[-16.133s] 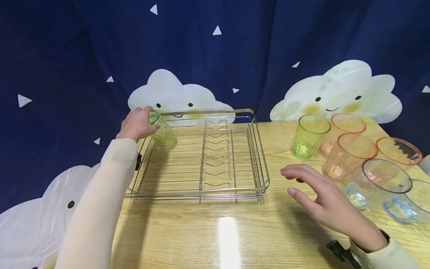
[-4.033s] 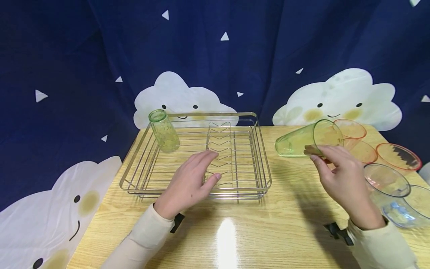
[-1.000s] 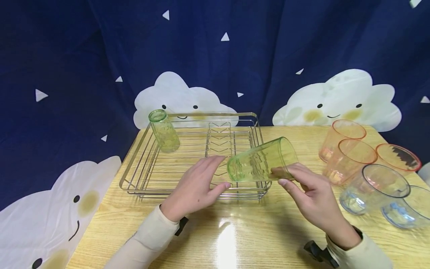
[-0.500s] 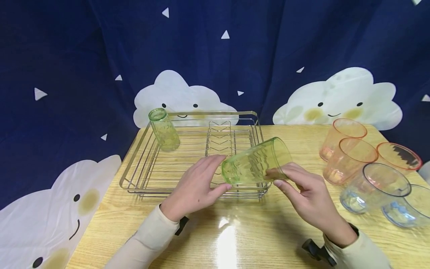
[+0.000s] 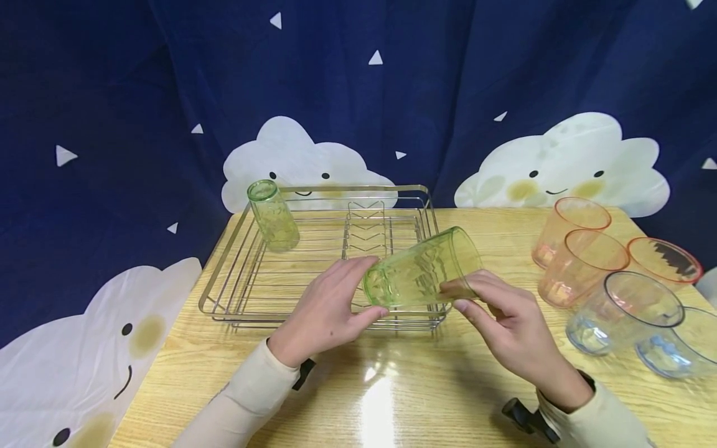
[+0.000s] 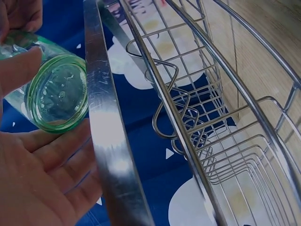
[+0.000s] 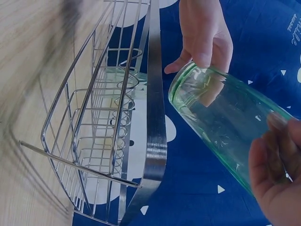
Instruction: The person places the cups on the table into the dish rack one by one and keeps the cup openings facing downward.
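Observation:
A green tumbler [image 5: 417,274] lies tilted in the air over the rack's front right, base to the left and mouth to the right. My right hand [image 5: 512,326] pinches it near the rim, fingertips showing through the clear wall. Around the base, my left hand [image 5: 330,308] has its thumb and fingers spread; in the left wrist view its fingers [image 6: 70,165] extend relaxed beside the tumbler's round base [image 6: 59,94]. Whether they press on it I cannot tell. Another green tumbler [image 5: 274,218] stands upside down in the back left corner of the wire dish rack [image 5: 246,320].
On the right of the wooden table [image 5: 313,398] stand several upright tumblers: orange ones [image 5: 582,267], a red-rimmed one [image 5: 666,261] and blue ones [image 5: 624,314]. The rack has a raised metal rim [image 6: 108,122] and a row of bent wire dividers [image 5: 366,233]. A dark blue curtain [image 5: 358,93] hangs behind.
My right hand has brought the green tumbler from the right group leftward to my left hand, its base now between thumb and fingers. Earlier, my left hand let go of the tumbler in the rack.

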